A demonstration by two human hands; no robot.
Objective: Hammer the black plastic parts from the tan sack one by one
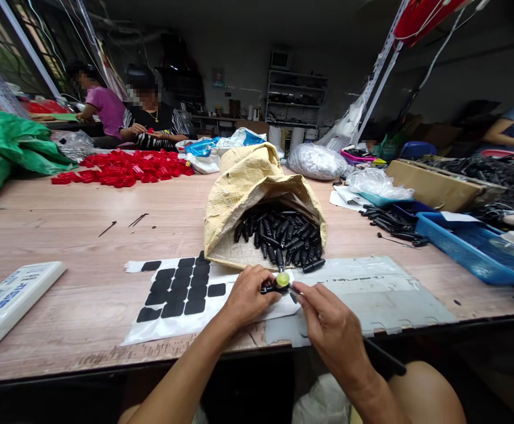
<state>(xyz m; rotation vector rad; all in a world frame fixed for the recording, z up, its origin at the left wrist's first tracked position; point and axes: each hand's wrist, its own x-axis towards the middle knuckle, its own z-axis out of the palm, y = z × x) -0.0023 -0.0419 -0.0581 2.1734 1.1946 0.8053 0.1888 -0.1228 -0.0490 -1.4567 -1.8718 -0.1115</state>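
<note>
My left hand (248, 294) is closed around a small black plastic part (269, 288) with a yellow-green round tip (282, 278). My right hand (323, 318) pinches a thin metal piece (293, 291) against that part, fingers closed. Both hands hover over a white backing sheet (151, 330) carrying several black square pads (181, 291). Just behind them a tan sack (248, 188) lies open on its side, spilling several black plastic parts (283, 235).
A wooden table (62, 235) holds a white scale (9, 300) at left, red parts (124, 168), green bags (5, 147), a blue tray (473, 247), a cardboard box (438, 182) and a grey mat (372, 294). Two people sit far left, another far right.
</note>
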